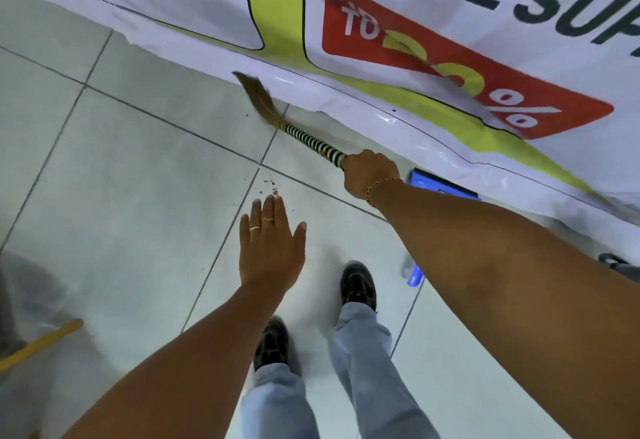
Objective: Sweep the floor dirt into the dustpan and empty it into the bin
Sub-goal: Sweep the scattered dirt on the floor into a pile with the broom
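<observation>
Though blue, dustpan (440, 184) mostly arm-hidden.

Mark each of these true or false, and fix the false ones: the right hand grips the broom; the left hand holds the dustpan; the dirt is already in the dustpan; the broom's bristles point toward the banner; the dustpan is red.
1. The right hand grips the broom. True.
2. The left hand holds the dustpan. False: it is open and empty, and the dustpan lies on the floor beside the banner.
3. The dirt is already in the dustpan. False: the crumbs lie on the tiles.
4. The broom's bristles point toward the banner. True.
5. The dustpan is red. False: it is blue.
</observation>
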{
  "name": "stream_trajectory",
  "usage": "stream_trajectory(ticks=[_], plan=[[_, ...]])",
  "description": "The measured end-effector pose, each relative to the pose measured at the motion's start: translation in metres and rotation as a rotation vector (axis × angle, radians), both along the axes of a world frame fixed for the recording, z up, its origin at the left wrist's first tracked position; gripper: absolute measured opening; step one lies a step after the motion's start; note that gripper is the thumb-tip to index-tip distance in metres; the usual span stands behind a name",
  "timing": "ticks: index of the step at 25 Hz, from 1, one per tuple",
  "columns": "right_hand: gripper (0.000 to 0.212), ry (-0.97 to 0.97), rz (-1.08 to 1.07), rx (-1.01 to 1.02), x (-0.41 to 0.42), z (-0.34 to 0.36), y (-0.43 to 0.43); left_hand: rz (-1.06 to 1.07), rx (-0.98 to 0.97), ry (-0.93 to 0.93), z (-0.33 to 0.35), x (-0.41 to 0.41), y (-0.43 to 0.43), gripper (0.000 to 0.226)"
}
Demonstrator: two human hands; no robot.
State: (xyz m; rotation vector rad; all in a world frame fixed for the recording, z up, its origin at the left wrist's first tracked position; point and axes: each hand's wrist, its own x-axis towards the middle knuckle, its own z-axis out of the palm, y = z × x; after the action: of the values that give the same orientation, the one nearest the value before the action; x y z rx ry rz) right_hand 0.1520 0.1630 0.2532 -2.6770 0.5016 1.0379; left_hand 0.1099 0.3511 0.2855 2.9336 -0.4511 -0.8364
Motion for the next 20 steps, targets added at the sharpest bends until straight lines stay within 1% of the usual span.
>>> stream_trajectory(ticks=[3, 8, 15, 18, 20], plan=[[0.038, 0.002, 0.139, -0.046, 0.002, -0.003, -0.024, 0.043, 0.001, 0.011, -0.001, 0.005, -0.023, 0.064], [0.037, 0.001, 0.370, -0.112, -0.023, -0.008, -0.054, 0.022, 0.007, 0.008, 0.002, 0.003, -0.052, 0.064], [0.039, 0.063, 0.489, -0.115, -0.103, 0.000, -0.084, -0.041, 0.005, 0.030, 0.011, -0.018, -0.063, 0.063], [0.048, 0.078, 0.494, -0.101, -0.142, 0.015, -0.104, -0.039, 0.000, 0.041, 0.015, -0.027, -0.055, 0.065], [0.058, 0.061, 0.416, -0.086, -0.176, 0.026, -0.110, -0.049, -0.003, 0.023, 0.021, -0.033, -0.047, 0.072]])
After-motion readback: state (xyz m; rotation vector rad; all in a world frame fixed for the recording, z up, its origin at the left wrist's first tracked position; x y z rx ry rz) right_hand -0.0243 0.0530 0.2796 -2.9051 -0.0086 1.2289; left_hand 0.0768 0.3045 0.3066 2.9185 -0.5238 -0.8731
